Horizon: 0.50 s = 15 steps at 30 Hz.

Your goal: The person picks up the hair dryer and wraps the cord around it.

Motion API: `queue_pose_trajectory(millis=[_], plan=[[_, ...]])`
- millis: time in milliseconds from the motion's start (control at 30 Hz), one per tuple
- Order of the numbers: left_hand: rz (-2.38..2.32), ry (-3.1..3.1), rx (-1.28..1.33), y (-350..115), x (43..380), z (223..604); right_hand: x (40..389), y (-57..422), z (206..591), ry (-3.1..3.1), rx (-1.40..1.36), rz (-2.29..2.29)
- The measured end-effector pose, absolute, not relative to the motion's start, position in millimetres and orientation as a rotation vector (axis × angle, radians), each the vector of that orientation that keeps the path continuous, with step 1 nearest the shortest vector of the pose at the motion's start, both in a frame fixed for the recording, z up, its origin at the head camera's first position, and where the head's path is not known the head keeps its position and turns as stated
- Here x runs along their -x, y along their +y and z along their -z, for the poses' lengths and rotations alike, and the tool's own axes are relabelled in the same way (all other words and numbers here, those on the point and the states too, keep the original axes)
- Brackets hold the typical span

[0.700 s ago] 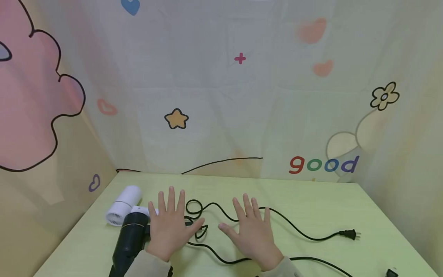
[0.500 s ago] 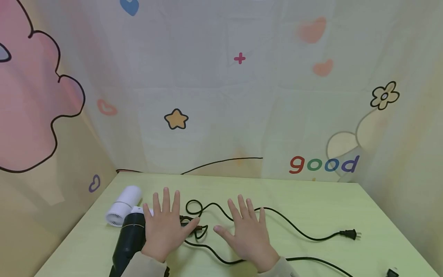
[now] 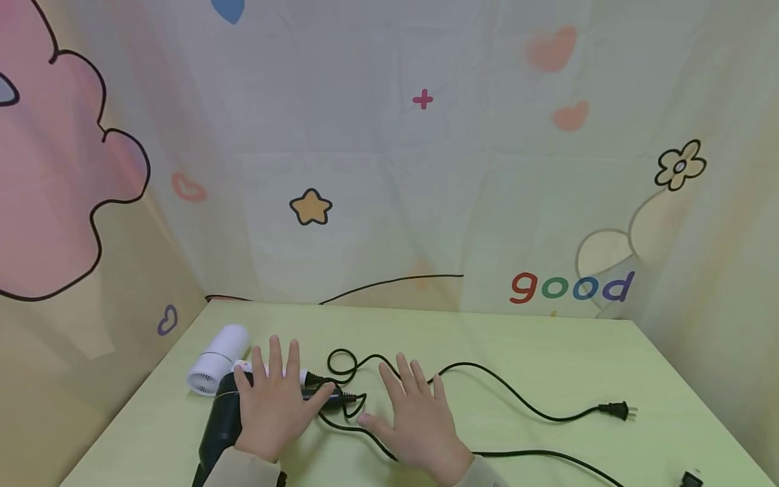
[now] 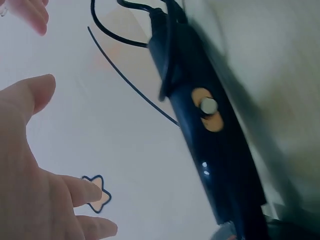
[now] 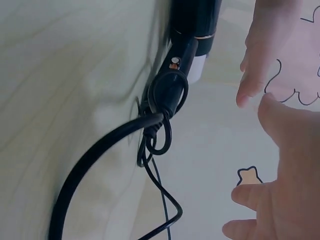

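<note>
My 2 hands are released. My left hand [image 3: 272, 406] has its fingers spread, apart from the black hair dryer [image 3: 218, 423] beside it; my right hand [image 3: 420, 429] is loose too, fingers spread, above the near cord [image 3: 517, 452]. The black hair dryer lies by the left edge of the table [image 3: 608, 365], its handle [image 4: 215, 145], bearing a round-knobbed switch [image 4: 208, 106], turned toward the middle. Behind it, near the far left corner, lies a white hair dryer [image 3: 220, 355]. The near cord runs toward the near edge; the far cord [image 3: 561, 420] loops and snakes to a 2-prong plug [image 3: 615, 410] near the right edge. Beyond the far edge hangs a printed cloth [image 3: 365, 101].
</note>
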<state>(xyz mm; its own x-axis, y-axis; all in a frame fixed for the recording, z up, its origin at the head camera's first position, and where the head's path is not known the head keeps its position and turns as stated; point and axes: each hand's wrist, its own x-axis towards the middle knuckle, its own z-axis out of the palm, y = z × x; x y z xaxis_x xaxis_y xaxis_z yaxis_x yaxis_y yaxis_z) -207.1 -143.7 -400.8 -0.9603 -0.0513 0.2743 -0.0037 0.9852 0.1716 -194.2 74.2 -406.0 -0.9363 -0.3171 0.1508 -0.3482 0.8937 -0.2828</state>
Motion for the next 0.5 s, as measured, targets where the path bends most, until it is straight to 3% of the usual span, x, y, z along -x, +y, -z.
queue_pose_trajectory(millis=[500], plan=[[0.306, -2.956, -0.25, -168.7, 201.6, 411.1, 188.1, 58.5, 419.3, -3.079, -0.666, -0.39]])
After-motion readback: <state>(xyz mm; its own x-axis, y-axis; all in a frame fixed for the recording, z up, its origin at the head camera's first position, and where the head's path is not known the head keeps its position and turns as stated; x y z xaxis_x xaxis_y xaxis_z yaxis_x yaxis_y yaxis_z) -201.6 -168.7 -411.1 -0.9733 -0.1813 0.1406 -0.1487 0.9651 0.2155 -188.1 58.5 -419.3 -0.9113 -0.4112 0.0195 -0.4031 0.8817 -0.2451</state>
